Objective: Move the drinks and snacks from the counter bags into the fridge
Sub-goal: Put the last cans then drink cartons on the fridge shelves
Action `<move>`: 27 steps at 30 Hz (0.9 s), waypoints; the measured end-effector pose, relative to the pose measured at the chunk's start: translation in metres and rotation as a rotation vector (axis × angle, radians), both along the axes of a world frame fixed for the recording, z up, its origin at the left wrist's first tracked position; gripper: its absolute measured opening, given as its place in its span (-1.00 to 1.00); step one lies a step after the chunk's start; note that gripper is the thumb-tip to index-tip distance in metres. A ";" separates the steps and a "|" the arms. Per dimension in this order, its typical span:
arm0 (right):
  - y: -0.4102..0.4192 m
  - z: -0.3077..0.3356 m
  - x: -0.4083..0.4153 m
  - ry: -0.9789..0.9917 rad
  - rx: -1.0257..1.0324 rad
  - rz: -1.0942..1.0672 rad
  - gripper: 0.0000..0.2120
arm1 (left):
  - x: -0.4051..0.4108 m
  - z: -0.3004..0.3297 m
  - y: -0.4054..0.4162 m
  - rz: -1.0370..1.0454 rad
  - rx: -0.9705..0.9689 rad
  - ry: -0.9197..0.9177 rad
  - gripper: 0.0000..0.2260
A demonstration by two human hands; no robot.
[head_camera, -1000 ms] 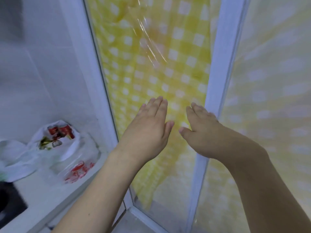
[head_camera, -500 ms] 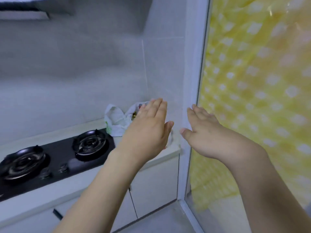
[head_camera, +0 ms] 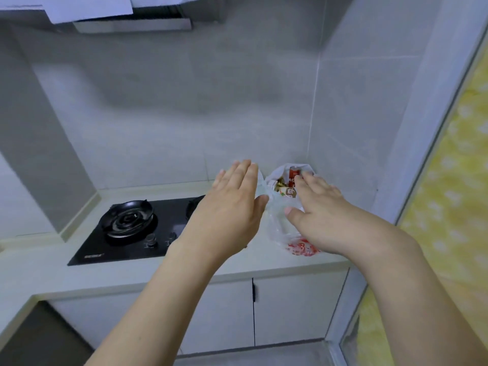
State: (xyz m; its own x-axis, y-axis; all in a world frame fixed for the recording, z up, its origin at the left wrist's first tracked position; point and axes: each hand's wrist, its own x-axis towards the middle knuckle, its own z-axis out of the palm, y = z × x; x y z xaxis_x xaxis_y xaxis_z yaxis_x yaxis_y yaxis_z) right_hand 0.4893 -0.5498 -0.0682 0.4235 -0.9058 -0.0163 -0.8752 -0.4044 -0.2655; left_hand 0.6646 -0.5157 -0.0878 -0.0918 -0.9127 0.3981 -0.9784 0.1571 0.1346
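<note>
my left hand (head_camera: 232,207) and right hand (head_camera: 319,217), both flat with empty grip, hover at the plastic bag (head_camera: 280,217) on the bench (head_camera: 184,268), right of the stove (head_camera: 132,228).

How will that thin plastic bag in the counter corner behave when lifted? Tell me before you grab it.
The plastic bag looks thin and crinkled, so it will probably sag and flop. Its mouth gapes open around a red can and packets, so contents may shift or spill if it tilts. The can suggests some weight; gripping only the film might stretch it.
</note>
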 end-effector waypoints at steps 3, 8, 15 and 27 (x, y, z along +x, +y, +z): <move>-0.015 -0.005 0.015 0.006 0.004 0.009 -0.36 | 0.015 -0.004 -0.009 0.019 0.007 -0.012 -0.44; -0.034 -0.012 0.033 0.015 0.029 0.006 -0.36 | 0.035 -0.011 -0.029 0.015 0.028 -0.013 -0.44; -0.066 -0.016 0.040 0.019 0.051 -0.007 -0.37 | 0.043 -0.016 -0.061 0.005 0.041 0.005 -0.43; -0.167 -0.027 0.045 0.023 0.050 0.055 -0.36 | 0.045 -0.019 -0.148 0.046 0.055 0.006 -0.45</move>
State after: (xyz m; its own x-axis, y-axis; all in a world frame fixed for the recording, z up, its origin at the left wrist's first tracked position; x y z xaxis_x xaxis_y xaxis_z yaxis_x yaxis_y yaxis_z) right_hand 0.5342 -0.7163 -0.0956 0.4720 -0.8787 -0.0711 -0.8579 -0.4392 -0.2668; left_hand 0.7094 -0.6633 -0.1072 -0.0469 -0.9364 0.3477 -0.9836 0.1040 0.1475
